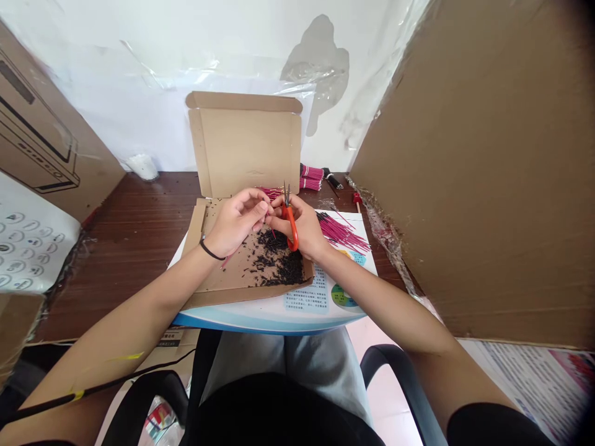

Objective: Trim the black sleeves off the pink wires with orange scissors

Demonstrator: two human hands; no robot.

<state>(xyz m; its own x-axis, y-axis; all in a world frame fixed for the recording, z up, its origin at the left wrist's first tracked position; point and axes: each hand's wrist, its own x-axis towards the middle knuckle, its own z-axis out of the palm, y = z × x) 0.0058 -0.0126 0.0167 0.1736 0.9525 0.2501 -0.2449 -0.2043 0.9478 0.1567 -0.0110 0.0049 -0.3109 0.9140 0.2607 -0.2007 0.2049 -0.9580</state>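
Note:
My left hand [240,217] is closed in a pinch over the open cardboard box [232,279], its fingertips on a thin red wire [273,233]. Right beside it, my right hand [307,228] is closed around orange-handled scissors [292,228], whose blades point up and away from me. The right fingertips meet the left ones at the wire, and the wire's upper end is hidden among them. Below the hands, many short black pieces [286,267] lie scattered in the box. A loose bunch of red wires with black ends [341,233] rests to the right of my right hand.
The box lid [248,148] stands upright against the white wall. Behind it are tied bundles of red wires [311,176] and a black bundle [333,179]. A white roll [143,167] sits at the back left. Large cardboard panels [483,173] close in the right side.

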